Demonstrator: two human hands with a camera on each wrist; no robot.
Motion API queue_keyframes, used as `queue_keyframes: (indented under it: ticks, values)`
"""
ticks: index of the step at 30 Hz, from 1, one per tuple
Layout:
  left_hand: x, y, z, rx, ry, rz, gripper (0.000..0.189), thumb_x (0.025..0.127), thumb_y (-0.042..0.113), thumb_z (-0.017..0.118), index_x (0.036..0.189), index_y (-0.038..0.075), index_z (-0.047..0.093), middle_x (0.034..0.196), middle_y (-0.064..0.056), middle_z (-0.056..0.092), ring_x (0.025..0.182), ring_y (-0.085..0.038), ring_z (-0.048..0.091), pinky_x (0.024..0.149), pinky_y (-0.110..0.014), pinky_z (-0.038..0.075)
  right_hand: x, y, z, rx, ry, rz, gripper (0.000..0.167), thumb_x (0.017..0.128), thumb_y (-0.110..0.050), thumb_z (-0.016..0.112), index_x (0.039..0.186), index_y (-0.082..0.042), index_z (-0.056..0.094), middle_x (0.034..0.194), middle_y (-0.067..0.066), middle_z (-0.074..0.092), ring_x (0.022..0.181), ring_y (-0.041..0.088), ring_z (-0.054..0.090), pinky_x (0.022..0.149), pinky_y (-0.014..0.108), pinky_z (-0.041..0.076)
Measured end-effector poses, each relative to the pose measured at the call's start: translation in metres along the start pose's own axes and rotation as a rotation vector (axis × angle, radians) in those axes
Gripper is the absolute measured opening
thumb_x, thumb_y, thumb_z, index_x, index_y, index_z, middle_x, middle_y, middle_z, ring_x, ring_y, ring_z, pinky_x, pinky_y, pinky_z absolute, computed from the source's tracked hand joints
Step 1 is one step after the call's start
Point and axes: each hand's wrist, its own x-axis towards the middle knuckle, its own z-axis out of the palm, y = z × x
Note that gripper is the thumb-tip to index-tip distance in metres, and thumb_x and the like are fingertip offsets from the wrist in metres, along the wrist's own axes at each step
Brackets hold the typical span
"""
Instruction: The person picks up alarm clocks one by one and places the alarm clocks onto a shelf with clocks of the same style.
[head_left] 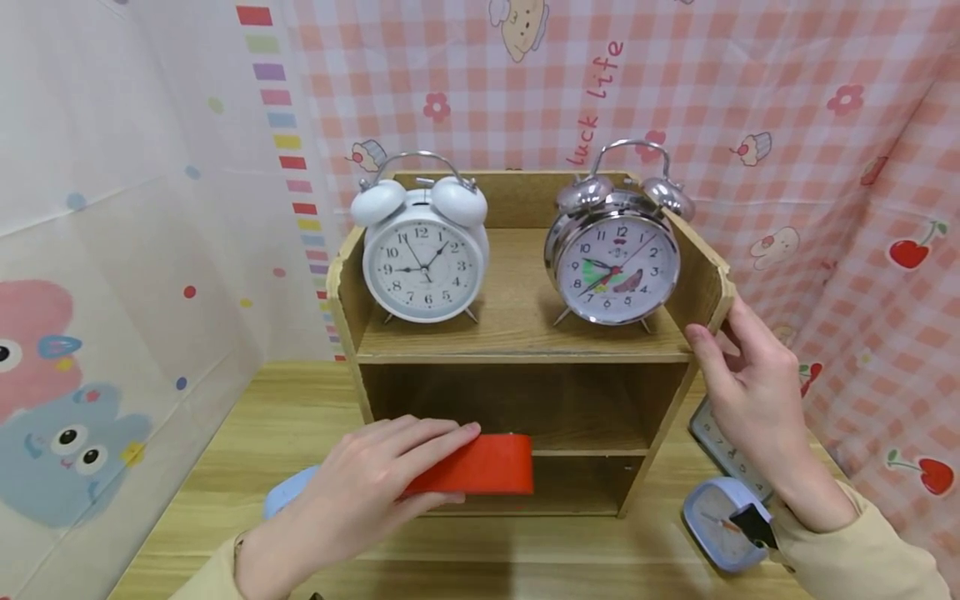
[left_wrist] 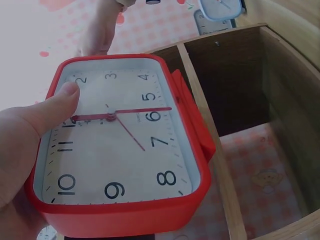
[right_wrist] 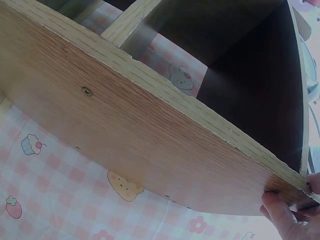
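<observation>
My left hand (head_left: pixel 367 471) grips a red square-framed clock (head_left: pixel 498 465) in front of the lower compartments of a small wooden shelf (head_left: pixel 517 287). The left wrist view shows the thumb over the front of its white dial (left_wrist: pixel 100 145), which has black numerals and red hands. With thumb and fingers, my right hand (head_left: pixel 757 392) holds the upper front corner of the shelf's right side panel (right_wrist: pixel 150 135). On the top board stand a white twin-bell alarm clock (head_left: pixel 425 267) at left and a silver twin-bell alarm clock (head_left: pixel 615 271) at right.
Right of the shelf, a light blue clock (head_left: pixel 712 529) and a grey-blue clock (head_left: pixel 723 446) are on the wooden table (head_left: pixel 225 450). A blue object (head_left: pixel 285 496) shows partly behind my left hand. Patterned cloth (head_left: pixel 480 92) hangs behind and at both sides.
</observation>
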Motion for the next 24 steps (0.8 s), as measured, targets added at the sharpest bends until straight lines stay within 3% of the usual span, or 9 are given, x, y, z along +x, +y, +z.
queue_keyframes:
  ticks: [13,24]
  values:
    - [0.016,-0.014,0.009,0.066,0.032,0.009,0.074,0.065,0.031,0.102,0.130,0.014,0.072,0.114,-0.001,0.080,0.091,-0.018,0.074,0.079,-0.032,0.064,0.000,0.000,0.000,-0.010,0.005,-0.003,0.040,0.099,0.004,0.066,0.138,-0.003,0.067,0.121,-0.032,0.062,0.106,-0.015,0.062,0.082,-0.003,0.050]
    - [0.022,-0.023,0.013,0.087,-0.007,-0.014,0.070,0.068,0.030,0.101,0.130,0.014,0.073,0.114,-0.001,0.080,0.089,-0.017,0.073,0.077,-0.031,0.063,0.000,-0.001,0.000,-0.023,0.000,0.003,0.042,0.099,0.004,0.067,0.140,-0.004,0.066,0.122,-0.034,0.060,0.107,-0.016,0.061,0.083,-0.002,0.050]
